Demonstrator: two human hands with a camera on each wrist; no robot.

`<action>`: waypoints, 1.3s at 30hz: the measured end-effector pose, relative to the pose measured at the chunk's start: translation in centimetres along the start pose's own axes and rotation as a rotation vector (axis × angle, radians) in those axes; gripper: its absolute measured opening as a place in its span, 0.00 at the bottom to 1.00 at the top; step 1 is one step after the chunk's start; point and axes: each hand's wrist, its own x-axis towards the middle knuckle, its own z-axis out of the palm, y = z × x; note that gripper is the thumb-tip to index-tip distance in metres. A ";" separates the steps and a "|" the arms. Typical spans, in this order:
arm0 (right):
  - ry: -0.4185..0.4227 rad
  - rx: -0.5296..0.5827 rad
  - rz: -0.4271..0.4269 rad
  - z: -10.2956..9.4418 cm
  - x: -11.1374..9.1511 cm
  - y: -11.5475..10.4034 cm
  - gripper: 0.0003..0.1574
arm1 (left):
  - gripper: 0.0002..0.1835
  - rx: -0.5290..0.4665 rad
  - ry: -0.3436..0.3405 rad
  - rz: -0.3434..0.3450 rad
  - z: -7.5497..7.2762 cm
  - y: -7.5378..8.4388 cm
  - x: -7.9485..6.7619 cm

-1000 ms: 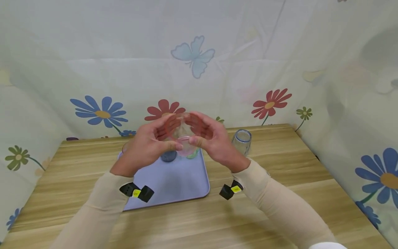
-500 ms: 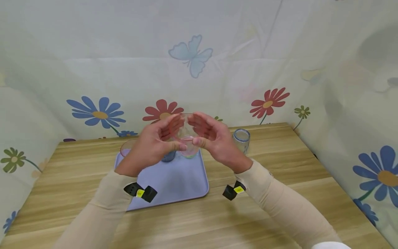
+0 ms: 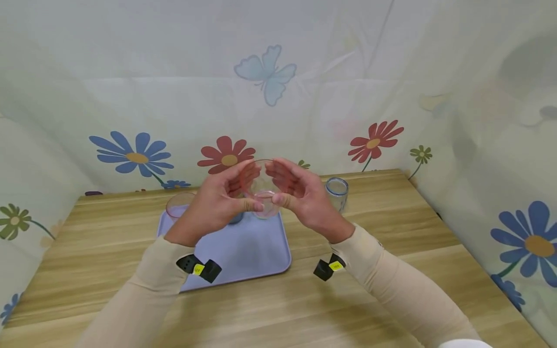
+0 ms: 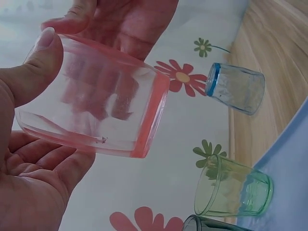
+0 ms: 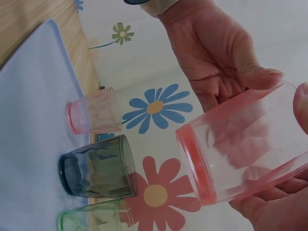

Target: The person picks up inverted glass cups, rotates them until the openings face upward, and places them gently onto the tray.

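Observation:
A clear pink drinking glass (image 4: 115,106) is held up over the far part of the tray, in front of me. My left hand (image 3: 217,200) grips one side of it and my right hand (image 3: 306,199) the other, fingers around the outside and thumbs near its mouth. In both wrist views the glass shows a thick red-pink base and thin, faceted walls. It appears upright in the head view, tilted slightly toward me. Behind the hands, a dark grey glass (image 5: 98,166) and a green glass (image 4: 234,190) stand on the tray, mostly hidden in the head view.
The lilac tray (image 3: 243,256) lies on the wood-grain table (image 3: 391,270). A second pink glass (image 5: 94,110) stands at its far left. Right of the tray, a clear glass with a blue rim (image 3: 337,195) stands on the table. A flowered cloth (image 3: 278,111) walls off the back and sides.
The hands and the pink glass shift slightly right over the tray, uncovering more of the second pink glass. The grip stays about the same. The head view turns slightly.

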 end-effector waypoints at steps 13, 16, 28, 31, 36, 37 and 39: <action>0.007 0.011 -0.018 -0.1 -0.4 0.7 0.68 | 0.49 0.013 0.000 -0.016 0.4 -0.4 -0.1; 0.004 0.022 -0.012 -0.1 -0.5 0.9 0.68 | 0.49 0.014 0.001 -0.017 0.5 -0.5 -0.1; -0.010 0.038 -0.002 -0.1 -1.0 1.4 0.65 | 0.50 0.010 -0.006 0.000 1.0 -1.2 -0.4; -0.009 0.040 0.003 -0.2 -1.2 1.6 0.66 | 0.49 0.017 -0.014 0.004 1.1 -1.4 -0.4; -0.006 0.034 -0.005 -0.2 -1.3 1.8 0.66 | 0.49 0.025 -0.012 -0.008 1.3 -1.5 -0.5; -0.007 0.034 -0.006 -0.2 -1.3 1.8 0.66 | 0.49 0.022 -0.011 -0.012 1.3 -1.5 -0.5; -0.009 0.030 -0.006 -0.2 -1.3 1.8 0.66 | 0.49 0.014 -0.008 -0.021 1.4 -1.6 -0.5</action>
